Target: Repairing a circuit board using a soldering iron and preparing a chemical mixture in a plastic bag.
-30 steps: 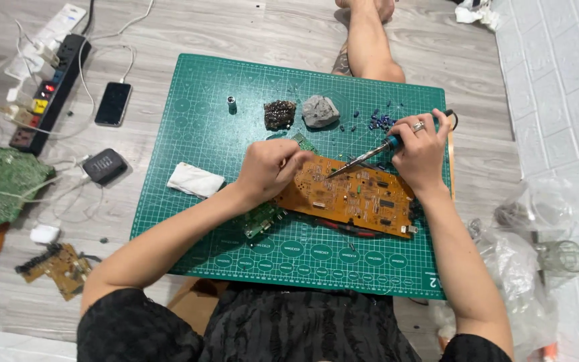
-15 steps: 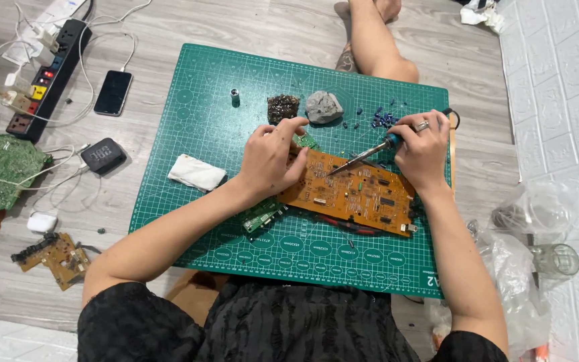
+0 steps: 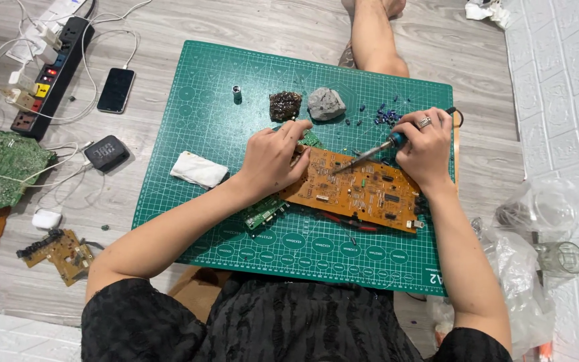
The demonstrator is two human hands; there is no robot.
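Observation:
An orange circuit board point(image 3: 363, 191) lies tilted on the green cutting mat point(image 3: 216, 114). My left hand point(image 3: 273, 157) rests on the board's left end, fingers curled over its top edge. My right hand point(image 3: 427, 147) grips a soldering iron point(image 3: 370, 155) with a blue handle; its tip touches the middle of the board. A green circuit board point(image 3: 266, 211) sticks out from under my left wrist. Small blue parts point(image 3: 384, 115) lie scattered near my right hand.
On the mat: a white folded cloth point(image 3: 199, 169), a dark brown sponge point(image 3: 285, 105), a grey lump point(image 3: 326, 104), a small cylinder point(image 3: 237, 94). Left on the floor: power strip point(image 3: 51, 74), phone point(image 3: 115, 90), black box point(image 3: 106, 152), other boards point(image 3: 1, 171). Plastic bags and a glass point(image 3: 561, 258) at right.
My left hand slid slightly up and right along the board's top-left edge. The soldering iron tip stays on the board.

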